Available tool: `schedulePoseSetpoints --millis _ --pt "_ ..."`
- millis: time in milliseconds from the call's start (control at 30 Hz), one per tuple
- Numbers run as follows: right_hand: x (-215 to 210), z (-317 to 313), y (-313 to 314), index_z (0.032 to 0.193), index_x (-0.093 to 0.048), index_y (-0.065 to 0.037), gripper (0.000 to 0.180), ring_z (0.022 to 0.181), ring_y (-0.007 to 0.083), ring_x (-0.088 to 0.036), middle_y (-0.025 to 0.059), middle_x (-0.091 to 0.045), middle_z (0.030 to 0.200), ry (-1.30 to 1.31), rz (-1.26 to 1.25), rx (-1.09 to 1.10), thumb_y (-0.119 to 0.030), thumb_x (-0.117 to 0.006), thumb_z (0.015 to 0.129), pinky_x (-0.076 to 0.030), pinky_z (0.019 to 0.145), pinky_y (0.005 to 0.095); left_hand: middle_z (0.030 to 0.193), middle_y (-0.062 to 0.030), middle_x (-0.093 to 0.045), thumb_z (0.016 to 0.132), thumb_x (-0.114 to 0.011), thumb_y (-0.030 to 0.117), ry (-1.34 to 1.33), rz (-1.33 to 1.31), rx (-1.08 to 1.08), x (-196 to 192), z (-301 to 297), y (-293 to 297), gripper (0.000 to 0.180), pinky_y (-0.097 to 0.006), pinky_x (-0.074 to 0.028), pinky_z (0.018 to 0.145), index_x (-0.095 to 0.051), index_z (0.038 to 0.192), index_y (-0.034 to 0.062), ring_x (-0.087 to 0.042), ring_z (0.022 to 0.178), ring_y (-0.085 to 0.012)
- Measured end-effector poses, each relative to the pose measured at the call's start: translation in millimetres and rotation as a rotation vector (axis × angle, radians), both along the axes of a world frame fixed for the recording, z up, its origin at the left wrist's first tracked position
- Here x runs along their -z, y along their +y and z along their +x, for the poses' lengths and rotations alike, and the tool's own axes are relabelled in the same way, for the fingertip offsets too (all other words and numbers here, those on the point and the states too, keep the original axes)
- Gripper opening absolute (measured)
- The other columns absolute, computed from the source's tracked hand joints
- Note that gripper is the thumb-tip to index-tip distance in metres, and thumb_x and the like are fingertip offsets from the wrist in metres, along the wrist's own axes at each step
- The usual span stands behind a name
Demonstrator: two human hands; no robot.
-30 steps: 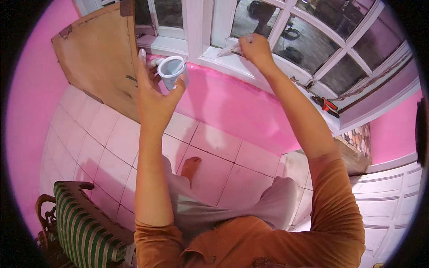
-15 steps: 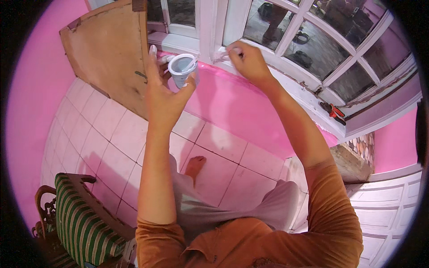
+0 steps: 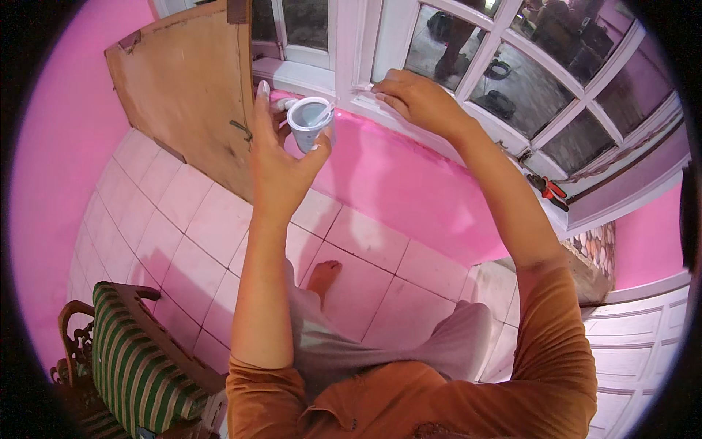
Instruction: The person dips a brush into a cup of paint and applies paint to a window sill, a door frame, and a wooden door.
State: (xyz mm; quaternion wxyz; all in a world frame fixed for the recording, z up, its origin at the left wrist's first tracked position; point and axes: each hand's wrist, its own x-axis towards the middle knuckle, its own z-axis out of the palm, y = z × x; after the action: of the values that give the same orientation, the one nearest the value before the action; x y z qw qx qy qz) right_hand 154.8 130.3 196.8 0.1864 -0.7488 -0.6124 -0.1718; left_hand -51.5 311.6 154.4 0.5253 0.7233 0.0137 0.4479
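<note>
My left hand [image 3: 281, 167] is wrapped round a small white plastic cup [image 3: 303, 139], held upright with its mouth facing up. Pale paint-like stuff coats the inside, and a thin whitish strip leans at the rim. White smears mark my left fingertips. My right hand [image 3: 418, 99] is closed, its fingertips against the bottom corner of the white window frame [image 3: 352, 51]. A small pale tip shows at those fingers, but what they hold is mostly hidden.
Red-handled pliers [image 3: 550, 192] lie on the sill to the right. A brown wooden panel [image 3: 183, 88] stands at the left above the tiled floor [image 3: 208, 212]. Near left is a carved chair with a green striped cushion [image 3: 139, 358]. The pink wall [image 3: 417, 179] runs below the sill.
The view has shifted slightly. My right hand has turned flatter, its fingertips still at the frame's corner. My left hand keeps hold of the cup.
</note>
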Motion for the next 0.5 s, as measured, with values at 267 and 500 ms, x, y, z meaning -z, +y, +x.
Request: schedulePoseSetpoints --millis 267,500 --pt "-92 13 11 0.114 -0.070 -0.009 0.019 0.091 0.0347 -0.064 0.0129 -0.062 0.100 -0.190 0.305 0.011 -0.013 -0.065 0.096 -0.053 0.079 0.0434 0.125 -0.0160 -0.056 0.077 -0.076 0.005 0.000 0.014 0.017 -2 0 -2 0.097 -0.038 -0.051 0.102 -0.023 0.157 -0.0072 -0.063 0.112 -0.0244" --pt "-54 6 7 0.119 -0.066 -0.012 0.023 0.090 0.0333 -0.063 0.0122 -0.059 0.098 -0.514 0.516 0.058 -0.015 -0.062 0.096 -0.055 0.075 0.0453 0.127 -0.0129 -0.052 0.081 -0.075 -0.004 0.043 0.002 0.035 -2 1 -8 0.096 -0.035 -0.047 0.104 -0.020 0.160 0.0008 -0.058 0.118 -0.0224"
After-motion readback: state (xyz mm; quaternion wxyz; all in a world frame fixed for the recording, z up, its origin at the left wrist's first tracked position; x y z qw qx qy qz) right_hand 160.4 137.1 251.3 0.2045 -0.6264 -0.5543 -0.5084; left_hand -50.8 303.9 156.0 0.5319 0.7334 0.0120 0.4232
